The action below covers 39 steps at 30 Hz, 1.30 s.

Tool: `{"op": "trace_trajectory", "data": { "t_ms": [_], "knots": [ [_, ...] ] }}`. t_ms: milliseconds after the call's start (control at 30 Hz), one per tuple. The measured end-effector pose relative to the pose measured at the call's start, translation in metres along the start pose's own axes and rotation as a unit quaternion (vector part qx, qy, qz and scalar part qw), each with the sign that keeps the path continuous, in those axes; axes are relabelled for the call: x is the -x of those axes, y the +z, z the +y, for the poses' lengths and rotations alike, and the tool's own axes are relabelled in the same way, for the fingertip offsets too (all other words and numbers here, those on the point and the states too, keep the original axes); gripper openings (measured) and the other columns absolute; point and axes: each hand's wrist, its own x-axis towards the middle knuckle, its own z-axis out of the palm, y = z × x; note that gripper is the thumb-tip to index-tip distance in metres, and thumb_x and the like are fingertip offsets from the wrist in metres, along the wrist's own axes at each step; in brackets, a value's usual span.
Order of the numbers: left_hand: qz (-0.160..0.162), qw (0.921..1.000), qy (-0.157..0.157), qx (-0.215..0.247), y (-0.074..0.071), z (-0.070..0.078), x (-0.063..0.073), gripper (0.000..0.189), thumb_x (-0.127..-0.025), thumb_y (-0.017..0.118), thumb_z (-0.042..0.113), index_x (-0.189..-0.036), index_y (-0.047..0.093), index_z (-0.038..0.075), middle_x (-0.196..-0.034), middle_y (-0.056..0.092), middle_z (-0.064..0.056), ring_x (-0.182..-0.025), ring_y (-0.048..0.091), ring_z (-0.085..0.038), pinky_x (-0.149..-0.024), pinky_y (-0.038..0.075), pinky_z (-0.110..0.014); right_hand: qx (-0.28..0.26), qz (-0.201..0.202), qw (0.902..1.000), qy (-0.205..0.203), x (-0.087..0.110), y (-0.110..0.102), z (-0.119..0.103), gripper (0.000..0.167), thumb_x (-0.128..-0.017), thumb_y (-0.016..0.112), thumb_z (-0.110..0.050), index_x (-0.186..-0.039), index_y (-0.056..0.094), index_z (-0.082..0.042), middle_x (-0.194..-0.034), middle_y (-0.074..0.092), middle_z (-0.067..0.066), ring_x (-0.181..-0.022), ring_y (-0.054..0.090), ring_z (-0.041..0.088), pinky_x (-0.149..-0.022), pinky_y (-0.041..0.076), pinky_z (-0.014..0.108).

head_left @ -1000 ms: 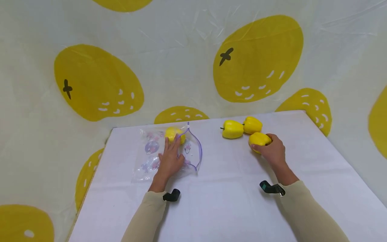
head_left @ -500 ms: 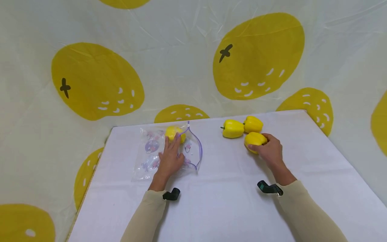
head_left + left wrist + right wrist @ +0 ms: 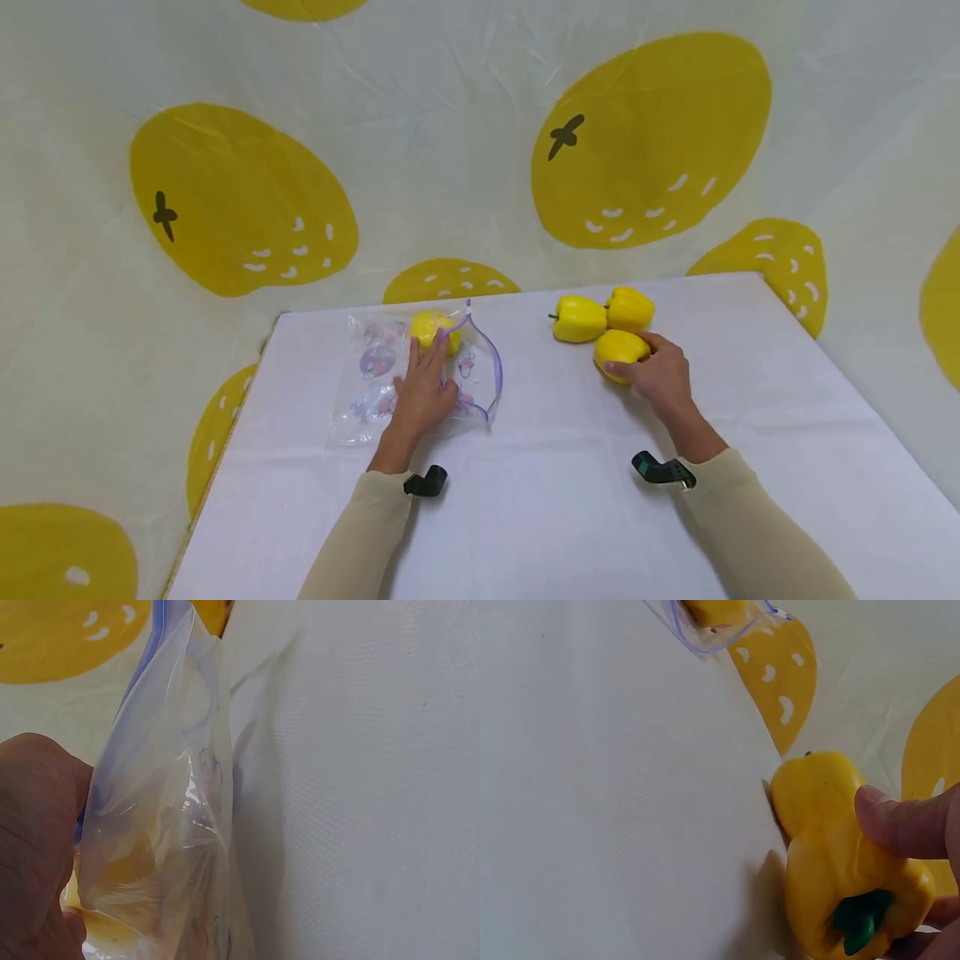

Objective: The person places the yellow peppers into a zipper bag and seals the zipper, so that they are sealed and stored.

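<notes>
A clear zip bag [image 3: 375, 392] with purple zip edges lies on the left half of the table, its mouth parted toward the right. Inside it sits a yellow bell pepper [image 3: 424, 326]. My left hand [image 3: 423, 400] rests on the bag with fingers stretched over this pepper; its fingertips are partly hidden in the left wrist view. My right hand [image 3: 663, 373] grips another yellow bell pepper [image 3: 840, 877] between thumb and fingers, its green stem facing the wrist camera. Two more bell peppers, one left [image 3: 580, 319] and one right [image 3: 630, 309], stand just behind it.
A white cloth covers the table [image 3: 540, 500]. Behind it hangs a pale curtain [image 3: 435, 150] printed with big yellow fruits, meeting the table's back edge. A wrist camera [image 3: 426, 482] is strapped at each sleeve cuff.
My right hand has moved left with the gripped bell pepper, bringing it in front of the other two. The left hand and the bag have stayed in place.
</notes>
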Motion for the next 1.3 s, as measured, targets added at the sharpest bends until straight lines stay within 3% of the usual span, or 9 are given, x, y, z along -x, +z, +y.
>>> {"op": "trace_trajectory", "data": {
  "t_ms": [667,1300],
  "knots": [
    [-0.017,0.9995,-0.021,-0.013,0.002,-0.005,0.001,0.08,-0.099,0.055,0.023,-0.168,0.017,0.033,-0.176,0.009,0.016,-0.166,-0.007,-0.027,-0.114,0.012,-0.086,-0.015,-0.039,0.9989,-0.019,0.014,0.03,-0.012,0.081,-0.088,0.083,-0.025,-0.156,0.045,-0.004,-0.155,0.05,0.022,-0.135,0.048,0.04,-0.121,0.041,0.057],
    [-0.001,0.9999,-0.011,-0.001,0.002,0.0,-0.001,0.078,-0.097,0.054,0.022,-0.167,0.022,0.03,-0.176,0.013,0.014,-0.166,-0.004,-0.029,-0.113,0.013,-0.087,-0.026,-0.053,0.9957,-0.071,0.018,0.055,-0.032,0.08,-0.084,0.087,-0.022,-0.152,0.05,-0.003,-0.151,0.055,0.022,-0.132,0.051,0.038,-0.121,0.04,0.056]
  ]
}}
